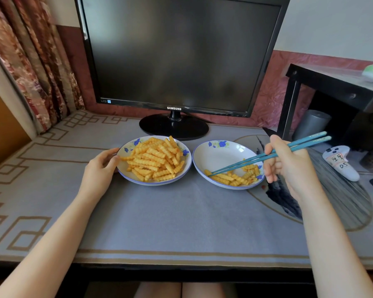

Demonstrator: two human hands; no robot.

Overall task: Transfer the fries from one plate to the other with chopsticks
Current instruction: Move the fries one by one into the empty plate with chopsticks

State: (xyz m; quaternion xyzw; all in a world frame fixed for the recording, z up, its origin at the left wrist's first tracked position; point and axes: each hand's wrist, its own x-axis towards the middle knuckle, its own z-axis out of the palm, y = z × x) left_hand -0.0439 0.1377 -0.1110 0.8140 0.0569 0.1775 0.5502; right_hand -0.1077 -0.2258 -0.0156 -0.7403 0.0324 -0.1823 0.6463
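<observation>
Right hand: the right hand point(289, 166) hovers just beside the right plate point(220, 155), fingers curled round a pair of teal chopsticks point(267, 157), forearm coming in from the lower right.
Chopsticks: slanting down and left across the right plate, tips close together, right at the left end of the small pile of fries point(235, 178). Whether a fry is pinched between them, I cannot tell.
Left hand: the left hand point(101, 168) grips the left plate point(151, 183) by its left rim, fingers curved against the edge.
Main fries: the big heap of fries point(155, 162) sits on the left plate.
Plates: side by side on the bench point(181, 216), rims nearly touching.
Behind: a dark monitor point(177, 54), its round base just behind the plates.
Right edge: a white controller point(340, 162) lies near the chopstick hand, with a black side table point(332, 82) beyond.
Left edge: a patterned curtain point(30, 61).
</observation>
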